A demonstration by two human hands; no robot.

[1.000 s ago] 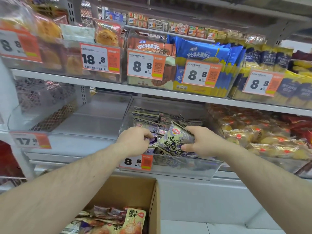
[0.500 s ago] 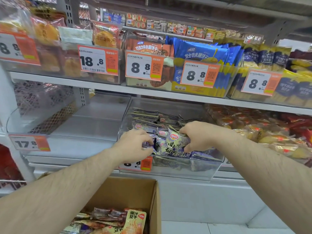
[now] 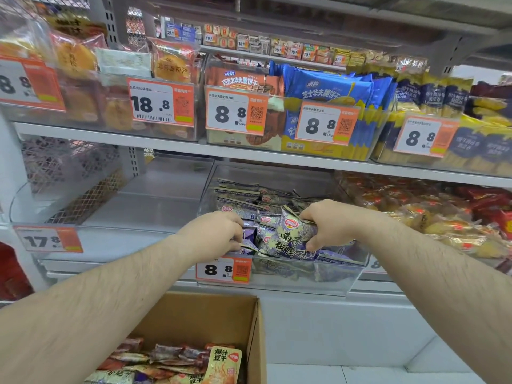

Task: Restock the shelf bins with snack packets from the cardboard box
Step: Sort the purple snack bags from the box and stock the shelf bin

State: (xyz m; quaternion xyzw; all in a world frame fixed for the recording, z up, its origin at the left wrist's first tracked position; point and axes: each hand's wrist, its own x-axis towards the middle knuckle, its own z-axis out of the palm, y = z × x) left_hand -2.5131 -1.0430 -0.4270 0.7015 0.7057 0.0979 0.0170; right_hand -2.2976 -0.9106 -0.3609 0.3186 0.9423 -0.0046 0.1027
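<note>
Both hands are inside the clear plastic bin [image 3: 279, 281] on the lower shelf, the one with the 8.8 price tag [image 3: 224, 270] clipped to its front wall. The right hand [image 3: 329, 224] curls its fingers and thumb round a purple-and-silver snack packet [image 3: 293, 234], which stands tilted at the front of the bin with its red logo uppermost. The left hand [image 3: 214, 235] has its fingers bent down among the purple packets [image 3: 250, 236] at the bin's left front corner; it touches them, but whether the grip has closed on one cannot be told, since the fingertips are hidden. More of the same packets [image 3: 243, 195] lie stacked toward the back of the bin. Left of the bin sits another clear bin [image 3: 144, 206] with a 17.8 tag [image 3: 48, 239] on its front. Right of the bin is a heap of gold and red wrapped snacks [image 3: 432, 214]. On the shelf above the bin stand bins of blue biscuit bags [image 3: 332, 90] and brown biscuit bags [image 3: 241, 79], each fronted by an 8.8 tag. Below the bin, at the bottom edge of the view, the cardboard box [image 3: 221, 320] stands open with mixed snack packets [image 3: 171, 361] in it, an orange-and-cream one [image 3: 223, 365] upright at its right side.
</note>
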